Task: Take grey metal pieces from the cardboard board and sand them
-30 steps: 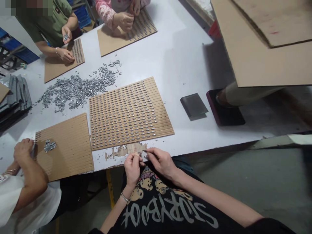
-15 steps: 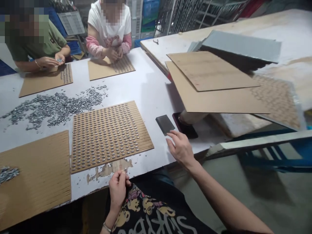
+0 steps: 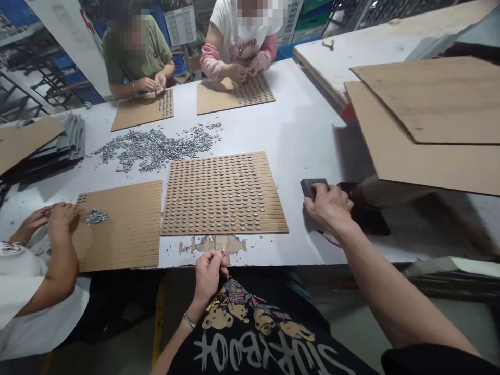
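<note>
My right hand [image 3: 329, 207] reaches out over the white table [image 3: 297, 135] and lies on a small dark grey pad [image 3: 312, 186], fingers curled over it. My left hand [image 3: 209, 272] stays at the table's near edge, pinched shut on a small silvery piece I can barely make out. In front of me lies a slotted cardboard board [image 3: 224, 194] with rows of small grey metal pieces set in it. A patch of torn surface [image 3: 213, 243] shows just below the board.
A loose pile of grey metal pieces [image 3: 156, 147] lies behind the board. A person at my left works at another board [image 3: 125, 224]; two more people sit across with boards [image 3: 234, 94]. Large cardboard sheets [image 3: 425, 125] overhang at the right beside a dark red block [image 3: 369, 219].
My right hand left my left hand, crossed to the right and came down on the dark grey pad. My left hand kept its pinch at the table edge. The view shifted.
</note>
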The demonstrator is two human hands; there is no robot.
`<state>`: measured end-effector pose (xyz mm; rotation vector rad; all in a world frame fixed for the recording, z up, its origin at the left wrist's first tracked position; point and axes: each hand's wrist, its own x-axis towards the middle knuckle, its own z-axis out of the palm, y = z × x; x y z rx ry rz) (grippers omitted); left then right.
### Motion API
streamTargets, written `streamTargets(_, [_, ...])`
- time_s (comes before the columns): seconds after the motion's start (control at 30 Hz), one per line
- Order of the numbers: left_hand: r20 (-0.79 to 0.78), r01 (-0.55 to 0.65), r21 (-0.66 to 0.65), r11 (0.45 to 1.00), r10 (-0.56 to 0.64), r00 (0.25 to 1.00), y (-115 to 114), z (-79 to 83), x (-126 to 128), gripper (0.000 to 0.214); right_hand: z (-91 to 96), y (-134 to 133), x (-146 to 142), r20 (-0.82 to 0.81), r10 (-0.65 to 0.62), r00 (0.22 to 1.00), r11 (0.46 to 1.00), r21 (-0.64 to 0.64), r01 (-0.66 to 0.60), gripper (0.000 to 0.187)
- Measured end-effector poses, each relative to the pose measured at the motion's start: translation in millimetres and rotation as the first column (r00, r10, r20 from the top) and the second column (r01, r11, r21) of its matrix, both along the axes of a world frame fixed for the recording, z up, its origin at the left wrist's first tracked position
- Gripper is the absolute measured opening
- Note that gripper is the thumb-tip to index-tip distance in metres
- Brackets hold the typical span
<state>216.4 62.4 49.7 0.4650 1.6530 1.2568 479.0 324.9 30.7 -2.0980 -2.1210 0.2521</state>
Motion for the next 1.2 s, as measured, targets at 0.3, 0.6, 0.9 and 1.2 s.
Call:
streamTargets(0.3, [0.028,-0.116,0.045,0.992,0.114,0.993,-5.2,3.8,-9.5,0.028,44.8,-115.7,-106.2,-0.45,0.695,0.561,0.708,0.29,-0.644,0.062])
streamTargets(0.6, [0.133,-0.226,0.085,0.97,0.213,0.968,-13.9,16.1,-11.6,0.025,44.6,-169.8,-159.4,-0.509,0.819,0.263,0.477,0.351,-0.806,0.061])
streamTargets(0.9, [0.04,-0.305,0.089,0.948,0.303,0.952,-15.2,16.8,-25.1,0.025,42.1,-163.1,-132.5,-0.476,0.812,0.338,0.528,0.351,-0.773,0.06])
streamTargets(1.2, [-0.032,-0.352,0.135,0.926,0.36,0.933,-27.4,18.3,-34.5,0.024,37.1,-177.2,-147.7,-0.433,0.876,0.214,0.387,0.365,-0.847,0.059])
